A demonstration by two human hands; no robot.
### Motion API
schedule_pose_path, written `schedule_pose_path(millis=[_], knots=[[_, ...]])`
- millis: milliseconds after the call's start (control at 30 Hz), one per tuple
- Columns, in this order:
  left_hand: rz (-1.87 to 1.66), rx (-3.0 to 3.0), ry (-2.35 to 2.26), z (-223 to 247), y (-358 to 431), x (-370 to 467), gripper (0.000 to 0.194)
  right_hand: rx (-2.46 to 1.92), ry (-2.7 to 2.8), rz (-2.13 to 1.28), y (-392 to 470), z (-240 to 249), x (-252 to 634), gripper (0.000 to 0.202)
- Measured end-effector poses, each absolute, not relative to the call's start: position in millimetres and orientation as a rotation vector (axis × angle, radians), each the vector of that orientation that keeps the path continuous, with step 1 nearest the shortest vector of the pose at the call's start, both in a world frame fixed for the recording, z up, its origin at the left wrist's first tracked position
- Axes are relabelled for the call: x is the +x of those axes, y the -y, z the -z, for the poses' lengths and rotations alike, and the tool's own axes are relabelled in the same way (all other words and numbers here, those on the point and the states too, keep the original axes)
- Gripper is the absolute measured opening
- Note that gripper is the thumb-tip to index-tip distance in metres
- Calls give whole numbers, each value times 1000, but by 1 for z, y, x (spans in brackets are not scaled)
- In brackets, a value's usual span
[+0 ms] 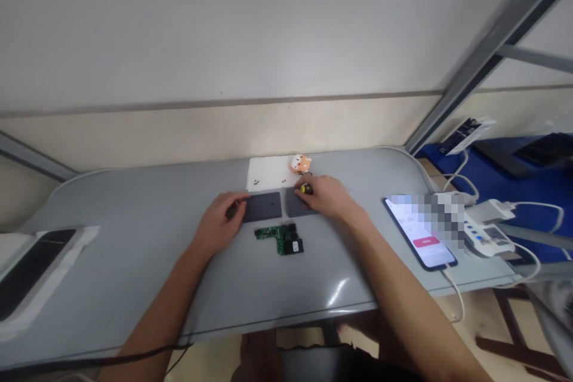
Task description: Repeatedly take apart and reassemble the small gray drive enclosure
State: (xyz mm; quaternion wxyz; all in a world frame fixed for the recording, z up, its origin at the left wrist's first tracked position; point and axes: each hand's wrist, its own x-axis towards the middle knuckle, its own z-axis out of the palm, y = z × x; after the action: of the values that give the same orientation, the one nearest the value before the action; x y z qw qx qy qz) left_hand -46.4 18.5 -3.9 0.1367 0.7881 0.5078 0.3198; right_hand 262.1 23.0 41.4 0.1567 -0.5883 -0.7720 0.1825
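The left forearm is reaching toward 1 o'clock, and the left hand [221, 222] is lying low with its fingers curling around the outer side of the left dark panel [263, 207]. That grip is touching the panel's 9 o'clock edge, though I cannot tell whether it is pinching it. The right forearm is angling toward 11 o'clock, its wrist resting low and the back of the right hand [329, 192] facing up. Its grip is closing thumb and fingers around a yellow-and-black screwdriver [306, 189] above the right dark panel [298, 208]; the shaft is not showing. Both panels are lying flat side by side on the worktop [242, 292], a narrow gap separating them. Taking the green circuit board [283, 240] as centre, the left panel is sitting at 11 o'clock, the right at 1.
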Motion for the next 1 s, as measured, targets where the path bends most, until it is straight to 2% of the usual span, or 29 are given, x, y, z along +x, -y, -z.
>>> schedule_pose_path(millis=[400, 1000], knots=[[-902, 2221, -1519, 4, -18, -46, 38, -1718, 2217, -530, -21, -41, 257, 27], [-916, 2118, -1580, 5, -9, -46, 31, -1761, 2233, -561, -15, -47, 257, 31]])
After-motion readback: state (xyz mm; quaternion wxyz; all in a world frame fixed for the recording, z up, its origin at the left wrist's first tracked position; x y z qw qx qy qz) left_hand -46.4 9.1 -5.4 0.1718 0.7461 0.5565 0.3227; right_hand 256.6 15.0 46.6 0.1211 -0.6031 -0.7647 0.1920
